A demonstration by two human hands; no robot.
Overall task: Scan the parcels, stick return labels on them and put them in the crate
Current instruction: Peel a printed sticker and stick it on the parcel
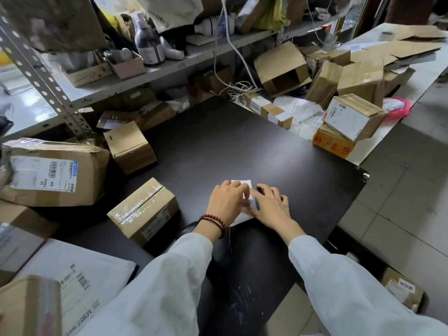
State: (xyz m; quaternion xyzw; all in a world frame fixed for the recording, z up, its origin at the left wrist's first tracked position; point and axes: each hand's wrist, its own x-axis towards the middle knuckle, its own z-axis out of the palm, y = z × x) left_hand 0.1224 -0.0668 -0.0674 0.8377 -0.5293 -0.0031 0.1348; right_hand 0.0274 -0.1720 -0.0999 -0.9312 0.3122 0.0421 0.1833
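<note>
Head view: both hands are down on the white label sheet (243,184), which lies on the dark table (218,141). The right hand (272,205) lies flat with fingers spread, pressing the sheet. The left hand (226,200) bends its fingertips onto it; pinching or not, I cannot tell. A taped parcel (145,209) waits just left of the left hand, with more parcels beyond. No crate in sight, so most of the job looks undone.

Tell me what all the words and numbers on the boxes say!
"MX": shipping label on the big left box.
"03": same shipping label.
Red characters on the orange box: too blurred to read.
All other labels: too small or blurred.
</note>
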